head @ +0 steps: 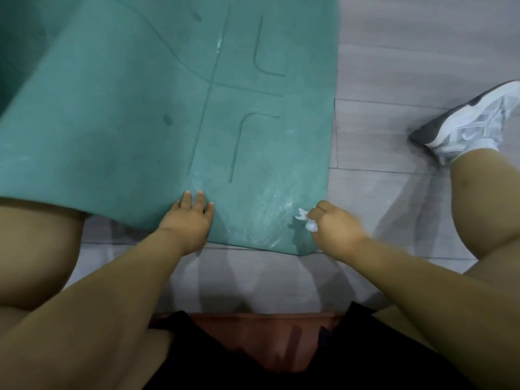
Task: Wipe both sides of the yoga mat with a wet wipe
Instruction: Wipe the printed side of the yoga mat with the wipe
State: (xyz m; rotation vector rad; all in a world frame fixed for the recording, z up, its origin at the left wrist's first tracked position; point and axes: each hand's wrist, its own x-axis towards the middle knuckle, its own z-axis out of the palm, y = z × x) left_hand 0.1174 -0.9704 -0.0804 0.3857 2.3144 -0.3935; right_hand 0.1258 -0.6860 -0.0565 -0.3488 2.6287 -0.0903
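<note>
Yoga mat [140,122] under wipe-gripping right hand [336,226]

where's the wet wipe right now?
In the head view, the wet wipe is bunched in the right hand, at the near right corner of the green yoga mat.

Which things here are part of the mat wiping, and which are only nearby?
Part of the job:
- green yoga mat
- wet wipe, gripped in the right hand
- left hand, resting on the mat's near edge

Only nearby:
- sneaker
- tiled floor
- reddish seat under the person
</note>
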